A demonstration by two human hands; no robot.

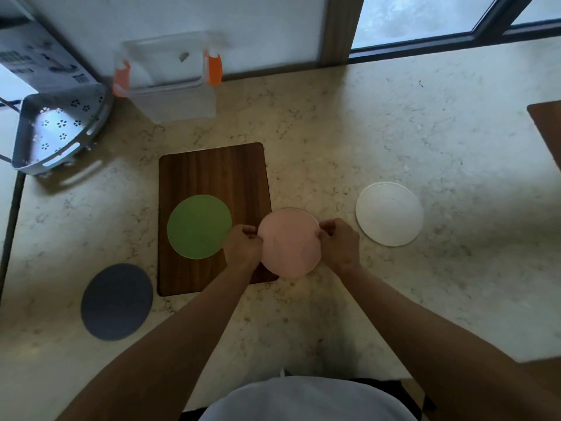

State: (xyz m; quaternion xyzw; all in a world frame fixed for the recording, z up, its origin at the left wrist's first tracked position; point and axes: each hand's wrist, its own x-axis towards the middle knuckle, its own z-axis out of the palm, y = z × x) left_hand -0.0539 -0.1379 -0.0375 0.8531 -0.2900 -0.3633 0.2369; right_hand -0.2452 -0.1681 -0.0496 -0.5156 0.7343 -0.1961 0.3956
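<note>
A green disc (198, 226) lies on a wooden board (212, 174) on the marble surface (394, 132), flanked by a grey disc (117, 301) at left and a white disc (389, 214) at right; a clear box (173, 86) stands behind.

**Both hands on the pink disc beside the board**

The left hand (243, 246) and right hand (338, 243) pinch opposite edges of a round pink flat disc (290, 244), overlapping the right edge of the dark wooden rectangular board (212, 174). A round green disc (198, 230) lies on the board; a round grey disc (117, 301) lies left of it, a round white disc (389, 214) well right.
</note>
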